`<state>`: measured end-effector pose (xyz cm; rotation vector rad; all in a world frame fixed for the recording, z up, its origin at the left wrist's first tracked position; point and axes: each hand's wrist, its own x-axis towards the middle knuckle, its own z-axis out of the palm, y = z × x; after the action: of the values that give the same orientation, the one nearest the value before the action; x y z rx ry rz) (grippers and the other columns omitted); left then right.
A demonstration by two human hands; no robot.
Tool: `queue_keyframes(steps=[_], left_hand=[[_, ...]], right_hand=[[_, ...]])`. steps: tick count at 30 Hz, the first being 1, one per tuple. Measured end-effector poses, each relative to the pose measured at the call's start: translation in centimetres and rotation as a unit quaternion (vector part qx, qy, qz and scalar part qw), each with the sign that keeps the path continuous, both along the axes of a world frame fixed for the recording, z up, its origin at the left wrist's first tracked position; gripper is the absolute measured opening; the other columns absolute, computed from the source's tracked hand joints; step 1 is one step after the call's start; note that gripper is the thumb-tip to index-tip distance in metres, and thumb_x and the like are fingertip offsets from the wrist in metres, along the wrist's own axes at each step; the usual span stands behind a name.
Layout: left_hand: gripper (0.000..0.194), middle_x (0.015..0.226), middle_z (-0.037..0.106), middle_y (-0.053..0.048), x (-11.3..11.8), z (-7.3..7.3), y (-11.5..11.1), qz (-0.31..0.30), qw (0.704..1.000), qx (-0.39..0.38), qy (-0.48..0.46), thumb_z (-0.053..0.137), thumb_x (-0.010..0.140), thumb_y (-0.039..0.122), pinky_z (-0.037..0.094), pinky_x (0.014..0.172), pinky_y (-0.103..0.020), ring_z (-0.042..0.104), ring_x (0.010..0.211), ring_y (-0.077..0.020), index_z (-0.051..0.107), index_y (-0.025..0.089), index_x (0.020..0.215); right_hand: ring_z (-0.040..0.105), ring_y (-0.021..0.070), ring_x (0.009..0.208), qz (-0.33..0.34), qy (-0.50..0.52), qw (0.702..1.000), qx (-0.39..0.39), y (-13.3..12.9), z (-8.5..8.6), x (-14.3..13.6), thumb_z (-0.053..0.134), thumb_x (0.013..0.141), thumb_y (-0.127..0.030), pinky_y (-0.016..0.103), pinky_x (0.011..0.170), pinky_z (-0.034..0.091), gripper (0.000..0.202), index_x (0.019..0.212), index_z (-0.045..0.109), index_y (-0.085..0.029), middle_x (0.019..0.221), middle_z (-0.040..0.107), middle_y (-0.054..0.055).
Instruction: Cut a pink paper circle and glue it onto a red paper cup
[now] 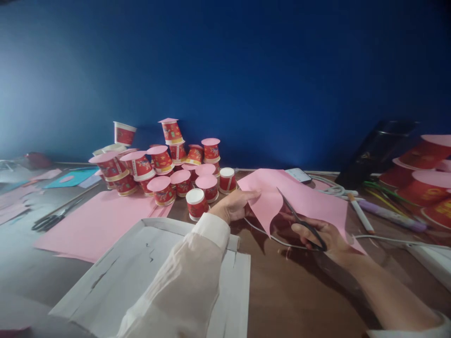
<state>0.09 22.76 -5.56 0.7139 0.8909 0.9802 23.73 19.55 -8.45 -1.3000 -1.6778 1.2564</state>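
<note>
Pink paper point(306, 197), seen from the head cam, is up in the air just to the right of the stacked cups point(162, 162), and honestly it looks like super light, floppy stuff. I'd expect it to bend and crease way before it feels heavy, and probably tear if yanked near a cut, so pinch it flat by a wide uncut part close to the edge, fingers clear of the blades. The left hand point(236, 206) is clamped on its left part, on the side nearer the cups. The right hand point(326, 234), farther right of the cups, is closed around the handles of black scissors point(299, 219), blades at the sheet; can't tell how far they're spread. Looks-wise it's plain pale pink, kinda matte, with a curved edge by the scissors, a pointy bit hanging down and a broad piece sloping off right.
</note>
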Motion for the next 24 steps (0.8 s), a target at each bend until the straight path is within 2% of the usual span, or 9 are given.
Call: queue_keyframes(steps=[4, 12, 17, 20, 24], left_hand=[[0.015, 0.079, 0.072, -0.011, -0.1, -0.1, 0.1, -0.004, 1.0, 0.006, -0.003, 0.061, 0.088, 0.017, 0.057, 0.062, -0.03, 0.067, 0.064, -0.0167, 0.07, 0.006, 0.095], [0.015, 0.076, 0.071, -0.01, 0.1, 0.5, -0.3, 0.001, 1.0, 0.0, 0.008, 0.062, 0.088, 0.018, 0.056, 0.06, -0.029, 0.066, 0.063, -0.016, 0.071, 0.006, 0.093], [0.016, 0.078, 0.072, -0.011, -0.1, 0.4, -0.2, 0.0, 1.0, -0.004, 0.01, 0.065, 0.086, 0.019, 0.057, 0.062, -0.029, 0.067, 0.063, -0.0164, 0.071, 0.007, 0.094], [0.019, 0.082, 0.074, -0.011, 0.1, 0.2, -0.1, 0.006, 1.0, -0.007, -0.005, 0.067, 0.085, 0.021, 0.058, 0.065, -0.03, 0.069, 0.069, -0.0182, 0.071, 0.009, 0.099], [0.03, 0.093, 0.075, -0.013, 1.7, 0.2, -0.3, 0.045, 0.995, -0.002, -0.084, 0.074, 0.081, 0.028, 0.058, 0.078, -0.034, 0.071, 0.081, -0.0209, 0.069, 0.01, 0.104]], right_hand=[[0.042, 0.011, 0.047, 0.003, 0.005, 0.999, -0.038, -0.1, 0.0, 0.1, 0.071, 0.072, -0.059, 0.025, 0.043, 0.035, 0.063, 0.118, 0.073, -0.017, 0.052, 0.05, 0.0], [0.041, 0.0105, 0.047, 0.001, 0.013, 0.999, -0.047, -0.3, 0.6, 0.0, 0.075, 0.068, -0.058, 0.025, 0.043, 0.034, 0.062, 0.114, 0.075, -0.017, 0.052, 0.049, -0.001], [0.042, 0.0099, 0.048, -0.001, 0.01, 0.999, -0.053, -0.2, 0.6, 0.0, 0.076, 0.067, -0.058, 0.024, 0.043, 0.035, 0.064, 0.116, 0.074, -0.017, 0.053, 0.05, -0.001], [0.044, 0.0107, 0.047, -0.004, -0.003, 0.999, -0.05, -0.2, 0.5, 0.0, 0.075, 0.067, -0.058, 0.024, 0.043, 0.037, 0.065, 0.117, 0.074, -0.017, 0.052, 0.051, -0.001], [0.051, 0.014, 0.048, -0.058, -0.023, 0.998, -0.009, -0.3, 1.2, -0.3, 0.071, 0.07, -0.06, 0.026, 0.043, 0.042, 0.063, 0.115, 0.075, -0.016, 0.052, 0.056, 0.001]])
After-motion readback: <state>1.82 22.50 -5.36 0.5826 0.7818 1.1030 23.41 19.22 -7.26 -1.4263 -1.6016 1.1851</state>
